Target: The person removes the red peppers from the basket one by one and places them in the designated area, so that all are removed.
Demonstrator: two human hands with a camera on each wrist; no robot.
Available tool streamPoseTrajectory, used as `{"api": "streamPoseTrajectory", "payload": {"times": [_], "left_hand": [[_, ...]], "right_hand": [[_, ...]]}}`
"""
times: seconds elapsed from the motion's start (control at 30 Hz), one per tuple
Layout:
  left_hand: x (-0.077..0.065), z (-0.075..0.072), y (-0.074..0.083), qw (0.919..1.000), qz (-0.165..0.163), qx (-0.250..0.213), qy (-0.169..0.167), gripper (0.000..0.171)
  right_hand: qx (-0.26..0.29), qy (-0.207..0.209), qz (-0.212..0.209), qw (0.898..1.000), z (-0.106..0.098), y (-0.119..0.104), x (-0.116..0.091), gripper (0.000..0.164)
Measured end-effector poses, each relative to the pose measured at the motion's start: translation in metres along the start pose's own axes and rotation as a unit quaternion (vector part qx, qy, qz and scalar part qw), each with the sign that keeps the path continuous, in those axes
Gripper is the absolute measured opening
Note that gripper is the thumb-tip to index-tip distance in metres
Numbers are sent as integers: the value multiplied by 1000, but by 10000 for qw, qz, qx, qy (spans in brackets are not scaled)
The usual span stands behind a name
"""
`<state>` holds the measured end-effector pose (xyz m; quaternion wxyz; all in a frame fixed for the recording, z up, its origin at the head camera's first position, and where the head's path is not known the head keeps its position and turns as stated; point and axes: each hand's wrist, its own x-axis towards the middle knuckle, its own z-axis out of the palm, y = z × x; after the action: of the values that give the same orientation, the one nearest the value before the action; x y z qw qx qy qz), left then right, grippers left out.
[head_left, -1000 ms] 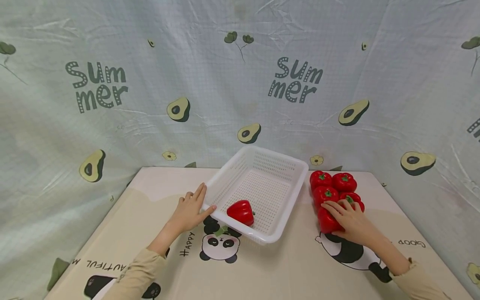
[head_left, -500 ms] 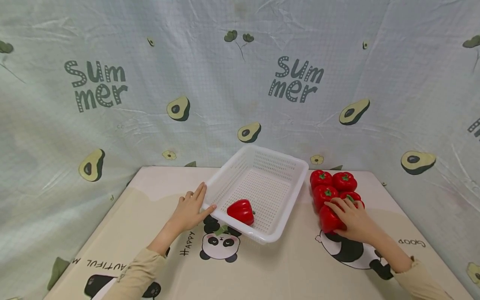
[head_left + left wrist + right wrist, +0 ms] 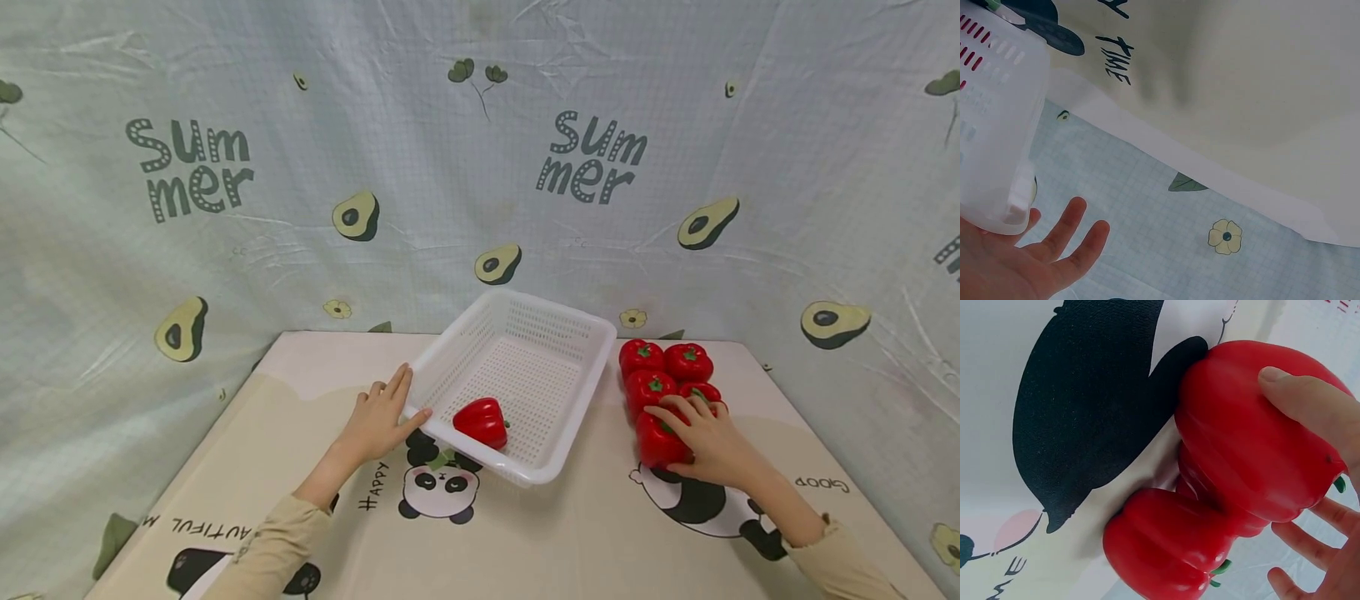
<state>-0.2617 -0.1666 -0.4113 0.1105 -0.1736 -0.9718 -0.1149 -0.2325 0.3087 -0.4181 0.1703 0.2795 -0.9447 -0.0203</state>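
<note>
My left hand (image 3: pixel 377 419) rests at the left corner of a white slotted plastic basket (image 3: pixel 536 467), thumb on the rim. In the left wrist view, fingers (image 3: pixel 1066 225) extend past the basket's corner. One red bell pepper (image 3: pixel 482 423) lies on its side in the basket. To the right, my right hand (image 3: pixel 708 437) grips the nearest bell pepper (image 3: pixel 660 442) of a group. The right wrist view has the thumb (image 3: pixel 1304 400) on one side of this pepper and fingers on the other; the palm side is partly hidden.
Several more red bell peppers (image 3: pixel 649 388) stand close together behind and beside the gripped one, right of the basket. A panda-print cloth covers the table (image 3: pixel 555 542). Behind it hangs an avocado-print curtain (image 3: pixel 420 167).
The right hand and the nearest pepper have shifted slightly, the pepper now more upright with its green stem showing. The left hand and basket have stayed in place.
</note>
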Motion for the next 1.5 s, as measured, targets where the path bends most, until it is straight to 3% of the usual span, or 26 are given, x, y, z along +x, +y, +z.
{"api": "streamPoseTrajectory", "payload": {"times": [0.43, 0.67, 0.97, 1.17, 1.5], "left_hand": [[2, -2, 2, 10000, 11, -5, -7, 76], [3, -1, 1, 10000, 12, 3, -9, 76], [2, 0, 1, 10000, 27, 23, -1, 76], [1, 0, 3, 10000, 44, -16, -25, 76], [0, 0, 2, 10000, 1, 6, -15, 76]], "right_hand": [[-49, 105, 25, 9999, 1, 2, 1, 89], [-27, -32, 127, 9999, -3, 2, 0, 91], [-11, 284, 88, 9996, -10, -1, 2, 85], [129, 540, 1, 9985, -25, -9, 12, 75], [419, 800, -431, 9950, -62, -39, 48, 67]]}}
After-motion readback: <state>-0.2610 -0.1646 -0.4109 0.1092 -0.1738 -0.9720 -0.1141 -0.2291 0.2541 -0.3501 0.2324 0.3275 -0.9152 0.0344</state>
